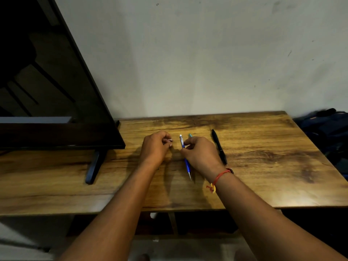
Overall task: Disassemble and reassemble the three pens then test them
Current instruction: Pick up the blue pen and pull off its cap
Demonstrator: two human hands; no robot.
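A blue pen (187,162) lies on the wooden table (263,166), tip toward me, its white top end pointing at the wall. My right hand (199,153) pinches its upper barrel between thumb and forefinger. A teal pen (190,135) pokes out from behind that hand; most of it is hidden. A black pen (219,146) lies apart to the right. My left hand (155,146) has curled fingers that pinch a small silvery piece (170,140) at their tips, a short gap left of the blue pen.
A large dark screen (56,91) on a black foot (93,166) fills the left of the table. A wall stands behind the table. A dark blue bag (327,129) sits past the right edge. A red thread is tied on my right wrist.
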